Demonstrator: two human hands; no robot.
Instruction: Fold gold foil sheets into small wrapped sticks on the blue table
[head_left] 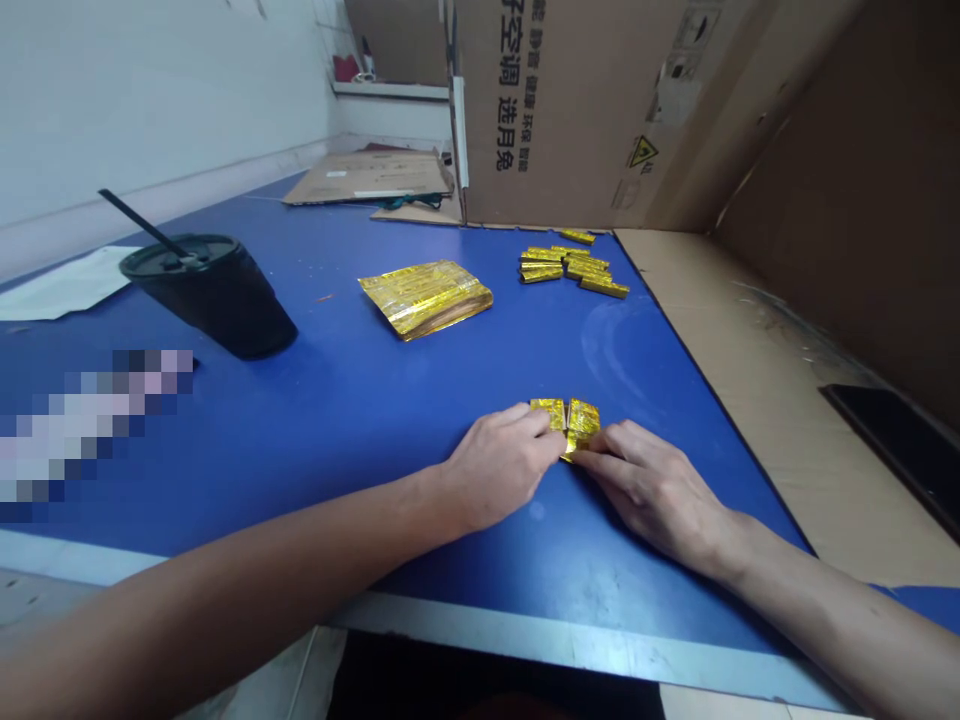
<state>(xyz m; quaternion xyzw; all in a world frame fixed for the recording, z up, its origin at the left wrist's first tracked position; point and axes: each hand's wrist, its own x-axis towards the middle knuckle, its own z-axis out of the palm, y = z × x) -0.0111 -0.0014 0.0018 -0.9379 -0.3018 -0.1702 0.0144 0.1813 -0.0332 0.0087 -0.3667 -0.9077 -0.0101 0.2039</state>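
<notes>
1. So the main thing here is a small gold foil piece (583, 416), sitting near the front of the blue desk (337, 420), a bit right of the middle. It's shiny and creased, and it shows as several little panels with a narrow gap between the upper two.
2. Left hand (504, 462) comes in from the left with the fingers curled well in, pinching the piece on its left side. Part of the foil is covered by those fingers.
3. Right hand (664, 490) is at the lower right of the same piece, thumb and fingers drawn close together on its edge. Some of the fingertips are hidden, so can't tell you exactly how each one is placed.
4. Further back, just left of the middle, there's a flat stack of gold foil sheets (424, 292), brownish layers showing along the near edge.
5. Right of that, near the cardboard, is a loose pile of small gold strips (574, 265), with one apart at the back.
6. Over on the left: a dark cup (225, 295) with a lid and a black straw (139, 220), plus a white sheet (67, 285) behind it. Something in front is pixelated, no clue what.
7. Behind everything, a big printed cardboard panel (585, 120) stands upright, and flat cardboard (360, 178) lies at the back left.
</notes>
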